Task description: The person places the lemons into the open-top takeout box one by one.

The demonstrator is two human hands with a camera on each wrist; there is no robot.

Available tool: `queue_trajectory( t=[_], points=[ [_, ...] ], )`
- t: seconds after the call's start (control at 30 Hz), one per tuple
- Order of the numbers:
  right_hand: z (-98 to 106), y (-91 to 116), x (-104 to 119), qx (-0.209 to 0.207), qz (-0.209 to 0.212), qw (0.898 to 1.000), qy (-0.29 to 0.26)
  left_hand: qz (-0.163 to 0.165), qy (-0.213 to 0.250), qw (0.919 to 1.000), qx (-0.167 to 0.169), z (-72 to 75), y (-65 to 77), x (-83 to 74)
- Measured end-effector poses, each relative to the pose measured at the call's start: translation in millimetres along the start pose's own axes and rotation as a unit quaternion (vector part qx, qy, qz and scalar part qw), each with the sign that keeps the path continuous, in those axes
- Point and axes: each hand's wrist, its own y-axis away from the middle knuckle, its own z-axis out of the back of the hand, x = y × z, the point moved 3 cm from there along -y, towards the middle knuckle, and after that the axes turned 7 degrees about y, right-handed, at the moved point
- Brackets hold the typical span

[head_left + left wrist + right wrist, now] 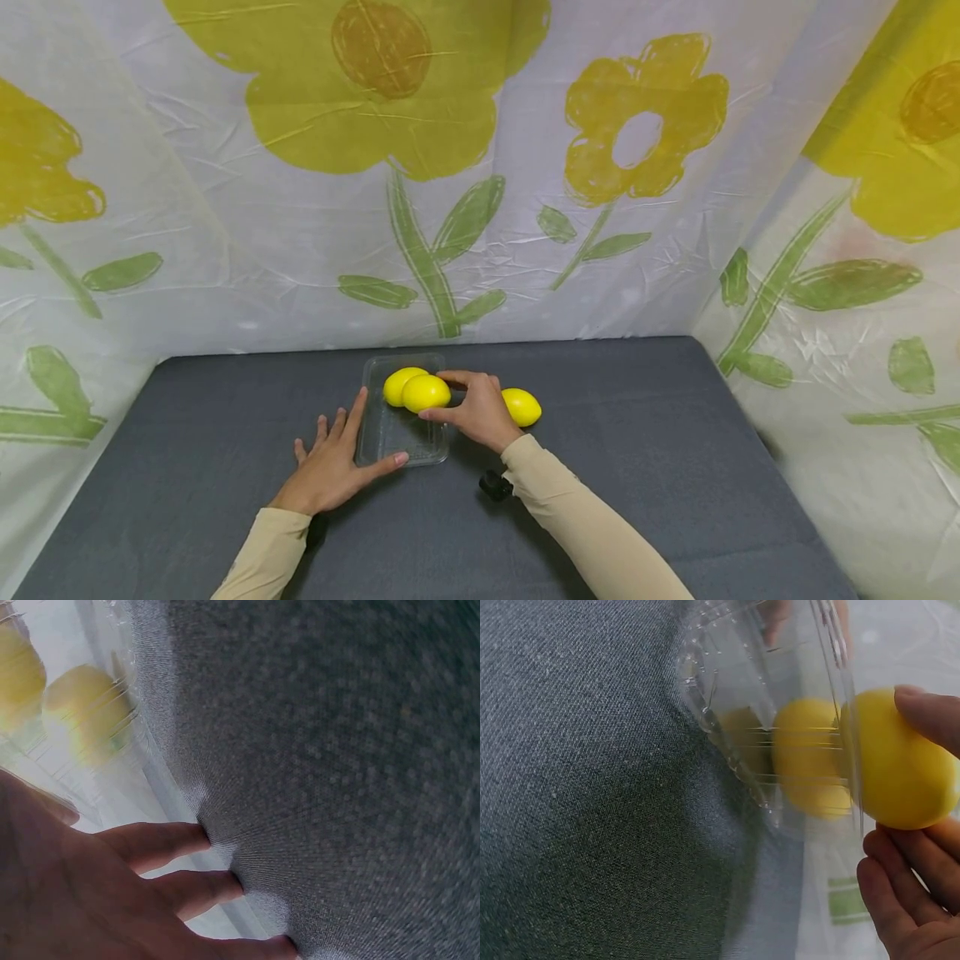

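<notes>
A clear plastic container [405, 446] lies on the dark cloth with one yellow lemon [397, 386] inside, towards its far end. My right hand [480, 412] pinches a second lemon [426, 394] between thumb and fingers over the container. In the right wrist view this held lemon [904, 761] is right at the rim, beside the lemon [810, 757] seen through the wall. My left hand [330, 467] has its fingers spread along the container's left side, the thumb across the near edge. Its fingertips [201, 836] meet the cloth in the left wrist view.
A third lemon [522, 407] lies on the cloth just right of my right hand, partly covered by it. The grey-covered table [637, 467] ends at a hanging white sheet [285, 283] printed with yellow flowers.
</notes>
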Motion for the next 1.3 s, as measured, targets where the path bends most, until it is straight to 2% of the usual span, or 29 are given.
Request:
queue_trajectory(
  t=[0.23, 0.57, 0.87, 1.1, 1.3],
  points=[
    [-5, -1, 3, -0.002, 0.003, 1.000, 0.019, 0.002, -0.004, 1.0000, -0.002, -0.7, 0.1, 0.0],
    [-7, 1, 3, 0.008, -0.006, 1.000, 0.016, 0.000, -0.004, 1.0000, -0.003, -0.9, -0.6, 0.4],
    [-13, -1, 1, 0.004, 0.039, 0.998, 0.044, -0.007, -0.007, 0.9999, -0.011, 0.4, 0.0, 0.7],
    [-15, 1, 2, 0.009, 0.042, 0.997, 0.058, -0.003, -0.004, 1.0000, -0.006, 0.1, 1.7, 0.8],
    [-16, 3, 2, -0.007, 0.050, 0.997, 0.061, -0.007, -0.002, 0.9999, -0.007, 0.7, 1.4, -0.1]
  ],
)
